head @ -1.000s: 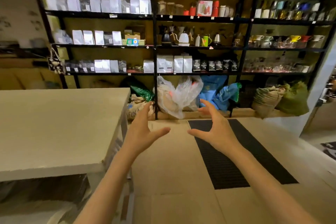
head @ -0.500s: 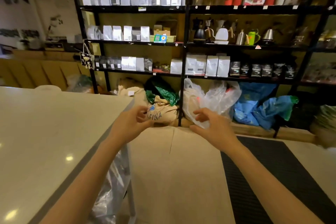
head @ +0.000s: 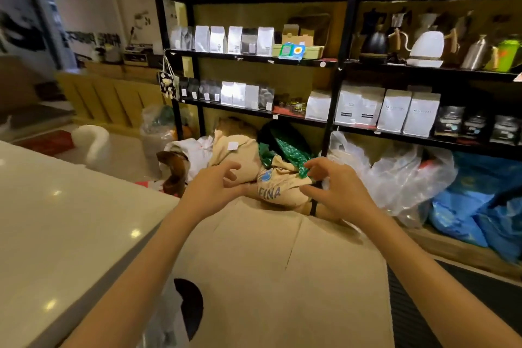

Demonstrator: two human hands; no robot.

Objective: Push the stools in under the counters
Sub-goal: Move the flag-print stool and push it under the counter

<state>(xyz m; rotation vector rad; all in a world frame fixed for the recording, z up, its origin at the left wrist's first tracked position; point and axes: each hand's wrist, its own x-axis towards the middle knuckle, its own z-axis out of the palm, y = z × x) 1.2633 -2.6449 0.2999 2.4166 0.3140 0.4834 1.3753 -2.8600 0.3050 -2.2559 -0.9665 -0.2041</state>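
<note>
Both my hands are raised in front of me over the cardboard-covered floor [head: 282,277]. My left hand [head: 214,186] and my right hand [head: 336,189] hold nothing, with fingers apart and curled. The white counter [head: 56,234] fills the lower left, its edge running beside my left forearm. A dark rounded shape [head: 189,305] shows low down beside the counter's edge; I cannot tell whether it is a stool seat. A white curved seat-like object [head: 93,141] stands beyond the counter's far end.
A black shelving unit [head: 341,65] with coffee bags and kettles spans the back. Sacks [head: 271,186], clear plastic bags [head: 395,178] and blue bags [head: 480,206] are piled at its foot. A black floor mat [head: 452,305] lies at the right.
The view has moved forward and swung left toward the shelves and sacks. Both hands stay raised and empty, their fingers more curled than a second ago.
</note>
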